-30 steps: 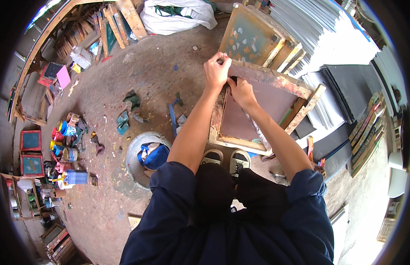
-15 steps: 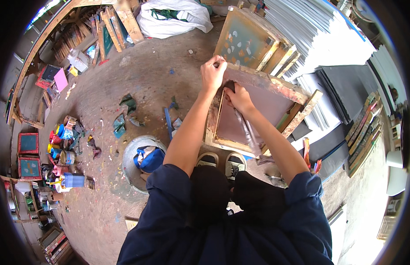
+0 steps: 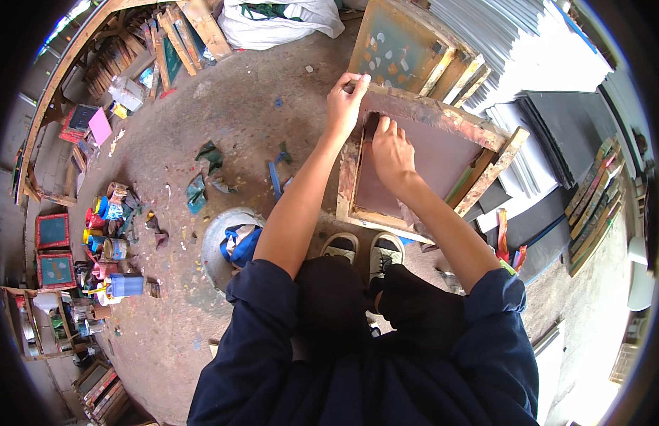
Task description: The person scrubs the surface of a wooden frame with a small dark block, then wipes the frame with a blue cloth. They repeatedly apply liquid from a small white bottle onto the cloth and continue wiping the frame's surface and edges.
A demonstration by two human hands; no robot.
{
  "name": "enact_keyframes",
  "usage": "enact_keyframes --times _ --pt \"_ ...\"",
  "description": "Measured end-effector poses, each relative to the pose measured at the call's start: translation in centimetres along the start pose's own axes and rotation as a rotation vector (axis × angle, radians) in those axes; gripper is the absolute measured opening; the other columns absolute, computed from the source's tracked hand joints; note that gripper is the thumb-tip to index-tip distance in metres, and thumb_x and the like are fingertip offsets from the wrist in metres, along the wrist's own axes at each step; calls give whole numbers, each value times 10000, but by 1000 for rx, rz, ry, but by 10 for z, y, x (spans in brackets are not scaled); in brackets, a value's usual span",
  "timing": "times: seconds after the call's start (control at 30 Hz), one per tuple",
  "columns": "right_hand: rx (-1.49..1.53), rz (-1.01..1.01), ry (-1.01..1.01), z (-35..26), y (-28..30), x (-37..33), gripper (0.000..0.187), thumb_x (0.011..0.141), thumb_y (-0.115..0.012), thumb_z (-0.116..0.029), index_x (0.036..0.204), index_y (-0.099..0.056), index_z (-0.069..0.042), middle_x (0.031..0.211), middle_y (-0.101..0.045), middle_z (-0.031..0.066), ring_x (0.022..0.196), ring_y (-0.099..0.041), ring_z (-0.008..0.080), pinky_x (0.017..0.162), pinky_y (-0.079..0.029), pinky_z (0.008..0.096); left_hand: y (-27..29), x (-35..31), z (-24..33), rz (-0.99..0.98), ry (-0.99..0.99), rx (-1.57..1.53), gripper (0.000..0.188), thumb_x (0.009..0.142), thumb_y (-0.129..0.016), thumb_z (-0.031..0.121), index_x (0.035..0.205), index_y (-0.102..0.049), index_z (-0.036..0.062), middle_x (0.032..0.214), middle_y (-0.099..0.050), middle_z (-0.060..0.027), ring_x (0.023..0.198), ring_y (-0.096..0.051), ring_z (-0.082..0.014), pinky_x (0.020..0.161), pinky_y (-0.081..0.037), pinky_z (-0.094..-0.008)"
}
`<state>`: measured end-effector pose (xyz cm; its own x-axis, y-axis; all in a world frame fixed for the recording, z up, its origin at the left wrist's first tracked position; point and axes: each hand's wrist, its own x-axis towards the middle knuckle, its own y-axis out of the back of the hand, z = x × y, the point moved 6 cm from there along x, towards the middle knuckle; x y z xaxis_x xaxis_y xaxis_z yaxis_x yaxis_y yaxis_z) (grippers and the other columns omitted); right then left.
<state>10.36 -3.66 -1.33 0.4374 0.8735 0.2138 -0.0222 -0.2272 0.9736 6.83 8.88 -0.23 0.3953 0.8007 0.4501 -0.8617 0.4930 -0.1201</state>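
Head view: my left hand (image 3: 346, 106) grips a paint-stained rectangular wooden frame (image 3: 443, 116) by its corner, beyond my black-and-cream shoes (image 3: 387, 250); my right hand (image 3: 393, 153), curled around dark cloth (image 3: 372, 126), should press evenly.

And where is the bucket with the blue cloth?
In the head view, the bucket stands on the floor left of centre, between the paint cans and the person's shoes.

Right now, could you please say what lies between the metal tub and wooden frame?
In the head view, the left forearm crosses between tub and frame, over spotted floor.
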Motion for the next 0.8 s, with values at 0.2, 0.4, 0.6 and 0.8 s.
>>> enact_keyframes --times 0.2,0.4,0.6,0.8 --pt "-305 46 49 -6 2 12 333 767 -574 -63 1053 -474 74 868 -616 169 728 -655 260 542 -554 315 11 -36 -11 -115 -12 78 319 945 -490 283 1104 -492 7 967 -571 -79 848 -505 -139 784 -413 -281" --pt "-542 103 133 -10 -9 22 299 731 -597 -108 971 -550 63 768 -628 108 665 -649 221 485 -522 312 16 -50 -37 -68 115 17 339 941 -470 313 1044 -523 -5 841 -553 -58 816 -506 -138 768 -407 -271" --pt "-465 -17 590 -8 5 25 153 726 -586 -113 795 -617 20 753 -626 106 665 -659 172 506 -521 282 13 -48 -47 15 125 -19 436 887 -536 400 1040 -600 -4 829 -651 -113 740 -570 -156 685 -440 -297" --pt "-660 -48 506 -15 11 12 129 702 -603 -91 798 -618 -7 742 -590 100 663 -630 189 546 -521 297 11 -52 -45 8 122 16 403 891 -534 384 1051 -597 20 801 -643 -123 716 -570 -171 676 -444 -298"
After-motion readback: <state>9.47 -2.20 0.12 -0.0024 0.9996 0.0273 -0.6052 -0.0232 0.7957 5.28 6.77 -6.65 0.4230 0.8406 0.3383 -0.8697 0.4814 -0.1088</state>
